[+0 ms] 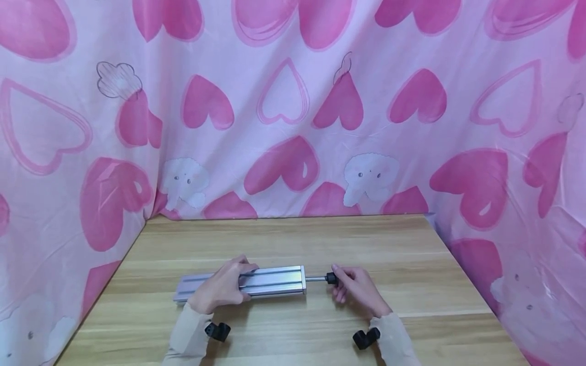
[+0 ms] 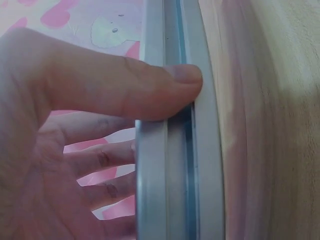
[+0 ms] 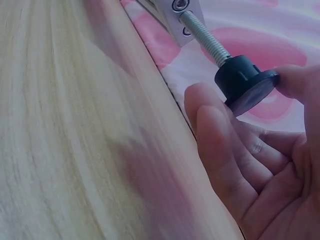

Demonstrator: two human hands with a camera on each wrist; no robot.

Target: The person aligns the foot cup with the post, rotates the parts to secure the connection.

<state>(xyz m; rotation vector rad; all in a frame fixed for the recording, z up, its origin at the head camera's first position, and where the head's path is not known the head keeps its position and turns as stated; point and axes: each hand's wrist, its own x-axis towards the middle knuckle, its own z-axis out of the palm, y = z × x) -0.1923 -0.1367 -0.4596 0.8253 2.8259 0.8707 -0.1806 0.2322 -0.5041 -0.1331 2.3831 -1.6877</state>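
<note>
— Where is the metal bar?

— The metal bar (image 1: 265, 282) lies flat on the wooden table (image 1: 293, 239), lengthwise from left to right, near the front edge. It is a silver, grooved piece. A threaded bolt (image 1: 315, 278) sticks out of its right end, and a black knob (image 1: 330, 278) sits on the tip of that bolt.

— What is the left hand doing?

— The left hand (image 1: 224, 288) lies over the bar's left half and grips it. In the left wrist view the thumb (image 2: 150, 90) presses across the bar's grooved face while the fingers (image 2: 100, 160) curl around the far side.

— And the right?

— The right hand (image 1: 359, 290) is at the knob. In the right wrist view the fingertips (image 3: 210, 115) touch the knob's rim on one side and another fingertip meets it on the other, so it pinches the knob lightly; the palm stays relaxed below.

— Anything else around?

— Pink heart-patterned cloth (image 1: 293, 101) hangs behind and to both sides of the table.
</note>
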